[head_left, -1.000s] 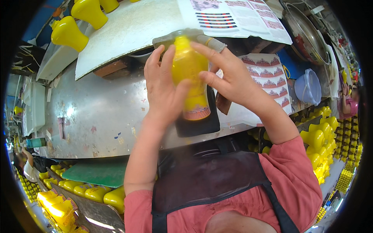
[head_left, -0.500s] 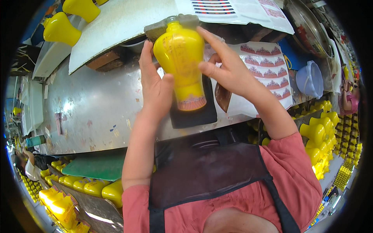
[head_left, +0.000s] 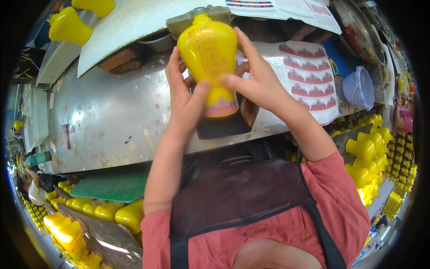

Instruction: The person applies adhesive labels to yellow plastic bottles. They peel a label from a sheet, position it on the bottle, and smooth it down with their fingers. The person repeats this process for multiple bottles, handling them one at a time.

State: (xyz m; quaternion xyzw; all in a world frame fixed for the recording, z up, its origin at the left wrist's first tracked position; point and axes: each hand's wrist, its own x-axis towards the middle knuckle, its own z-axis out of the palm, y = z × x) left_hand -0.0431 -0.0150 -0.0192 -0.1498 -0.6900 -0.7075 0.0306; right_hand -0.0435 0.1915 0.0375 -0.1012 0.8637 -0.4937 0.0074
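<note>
A glossy yellow bottle (head_left: 209, 47) with a vase-like body lies on its side, its neck pointing away from me over a grey cloth pad (head_left: 178, 23). Faint print marks its front, and a pink patterned decal band (head_left: 222, 107) runs around the base end. My left hand (head_left: 187, 101) grips the bottle from the left, thumb on the narrowing lower body. On the other side my right hand (head_left: 259, 80) holds it, thumb also on the lower body and forefinger along the shoulder. A dark block (head_left: 224, 128) sits beneath the base end.
At right lies a sheet of pink decals (head_left: 309, 76), with a light blue bucket (head_left: 358, 88) beyond it. A brown piece (head_left: 248, 111) is beside the bottle's base. Further yellow bottles (head_left: 69, 28) stand far left, and several more fill racks below the metal table (head_left: 107, 112).
Both thumbs have moved onto the bottle's lower body, closer together. The right hand has slid down and inward. The whole view has shifted slightly, so the bottle appears a little higher.
</note>
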